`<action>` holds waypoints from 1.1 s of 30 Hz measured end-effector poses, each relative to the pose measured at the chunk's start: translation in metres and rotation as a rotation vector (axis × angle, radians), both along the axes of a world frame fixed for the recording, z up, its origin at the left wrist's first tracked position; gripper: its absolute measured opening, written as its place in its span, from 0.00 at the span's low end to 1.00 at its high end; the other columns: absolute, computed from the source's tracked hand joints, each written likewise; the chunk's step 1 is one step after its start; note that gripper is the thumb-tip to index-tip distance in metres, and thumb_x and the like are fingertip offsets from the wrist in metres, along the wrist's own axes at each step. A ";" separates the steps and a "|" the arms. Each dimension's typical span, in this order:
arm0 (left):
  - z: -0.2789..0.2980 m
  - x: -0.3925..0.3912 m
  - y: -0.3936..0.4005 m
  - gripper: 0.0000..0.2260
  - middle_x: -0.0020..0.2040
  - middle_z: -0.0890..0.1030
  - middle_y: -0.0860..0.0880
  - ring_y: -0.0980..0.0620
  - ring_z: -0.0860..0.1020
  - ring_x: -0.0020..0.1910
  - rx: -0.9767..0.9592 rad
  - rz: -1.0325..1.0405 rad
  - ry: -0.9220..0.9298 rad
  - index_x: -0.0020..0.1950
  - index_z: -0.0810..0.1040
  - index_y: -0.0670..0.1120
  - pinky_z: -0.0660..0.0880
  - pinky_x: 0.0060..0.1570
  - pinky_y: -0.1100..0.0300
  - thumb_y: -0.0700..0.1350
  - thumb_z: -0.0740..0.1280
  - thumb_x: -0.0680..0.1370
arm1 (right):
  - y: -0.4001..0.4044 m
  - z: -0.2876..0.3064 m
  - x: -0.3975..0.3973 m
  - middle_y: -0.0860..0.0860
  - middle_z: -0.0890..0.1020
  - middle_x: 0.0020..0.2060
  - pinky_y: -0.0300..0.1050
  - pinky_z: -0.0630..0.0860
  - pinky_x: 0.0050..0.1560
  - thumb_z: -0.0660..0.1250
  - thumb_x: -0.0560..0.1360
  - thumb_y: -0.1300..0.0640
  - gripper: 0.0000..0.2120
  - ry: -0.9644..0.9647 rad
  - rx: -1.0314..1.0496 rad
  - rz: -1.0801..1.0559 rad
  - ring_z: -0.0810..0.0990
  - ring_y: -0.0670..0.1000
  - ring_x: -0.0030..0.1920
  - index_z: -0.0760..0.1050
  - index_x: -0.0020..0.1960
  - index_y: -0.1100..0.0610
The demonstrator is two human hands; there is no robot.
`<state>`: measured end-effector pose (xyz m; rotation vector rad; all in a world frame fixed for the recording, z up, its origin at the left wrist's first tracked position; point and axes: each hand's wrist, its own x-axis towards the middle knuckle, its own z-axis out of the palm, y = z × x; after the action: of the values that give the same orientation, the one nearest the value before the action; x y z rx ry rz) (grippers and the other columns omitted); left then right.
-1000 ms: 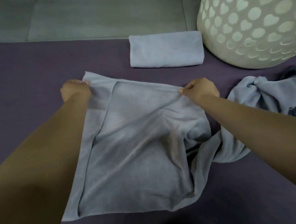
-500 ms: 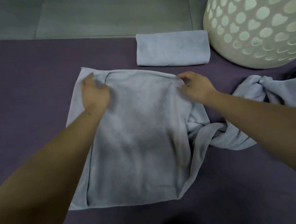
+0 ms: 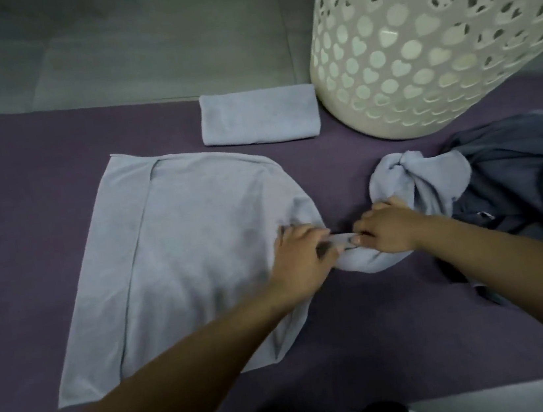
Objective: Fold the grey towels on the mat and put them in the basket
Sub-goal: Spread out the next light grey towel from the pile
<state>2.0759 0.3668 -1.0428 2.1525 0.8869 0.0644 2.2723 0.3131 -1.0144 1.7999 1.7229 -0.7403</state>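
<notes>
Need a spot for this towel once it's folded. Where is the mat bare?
Bare mat lies left of the spread towel, and along the near edge under the arms. The right side is crowded: twisted towel, dark cloth, basket, with the folded towel beside it.

The scene is dim and flat, with a cool grey-blue cast. Light glows through the heart-shaped holes of the cream plastic laundry basket (image 3: 422, 47), the brightest area. Soft shadow pools under the forearms and along the bottom edge. Wide-angle distortion bends the purple mat's (image 3: 19, 190) far edge. Detail is soft and slightly smeared throughout.
</notes>
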 end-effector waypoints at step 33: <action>0.145 0.171 -0.012 0.09 0.38 0.78 0.53 0.57 0.74 0.36 -1.052 0.028 -0.321 0.49 0.77 0.50 0.70 0.36 0.64 0.51 0.59 0.82 | -0.098 0.085 0.036 0.53 0.80 0.52 0.63 0.75 0.58 0.63 0.71 0.33 0.29 1.047 1.063 -1.581 0.79 0.54 0.54 0.68 0.59 0.56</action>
<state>2.2465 0.3552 -0.8976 1.1045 0.5586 -0.0394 2.3082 0.2153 -0.9292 4.0683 0.5684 -1.7399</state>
